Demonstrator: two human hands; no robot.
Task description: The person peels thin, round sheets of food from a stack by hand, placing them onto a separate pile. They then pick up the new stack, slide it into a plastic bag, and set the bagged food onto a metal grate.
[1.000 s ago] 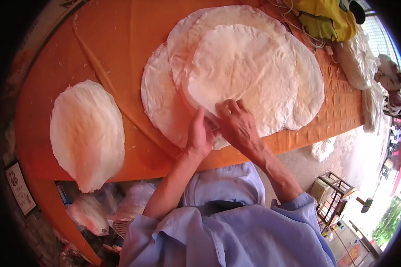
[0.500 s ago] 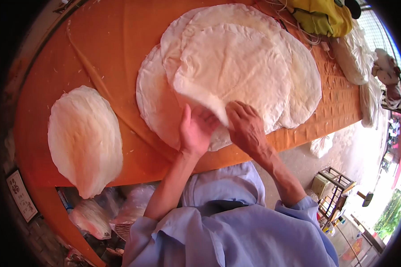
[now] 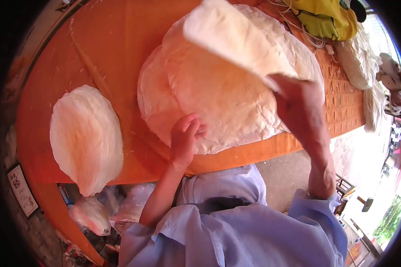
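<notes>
Thin, pale, round sheets of soft material (image 3: 223, 102) lie overlapped on the orange cloth-covered table (image 3: 133, 35). My right hand (image 3: 296, 95), blurred by motion, grips the near edge of the top sheet (image 3: 236, 38), which is raised and tilted away from the stack. Near the lower left edge of the stack is my left hand (image 3: 187, 138), its fingers loosely curled and apart, with nothing in it. A separate pale oval piece (image 3: 87, 138) sits at the left, its pointed end over the table's front edge.
A yellow-green cloth item (image 3: 327, 20) and white cables (image 3: 307, 35) lie at the back right, beside white plastic bags (image 3: 358, 60). Clear bags with pale contents (image 3: 91, 216) are below the table at the left. A metal-framed object (image 3: 344, 186) stands at the right.
My right hand has moved right and lifted the top sheet's edge up and away. My left hand has come away from the sheet and shifted slightly left and down.
</notes>
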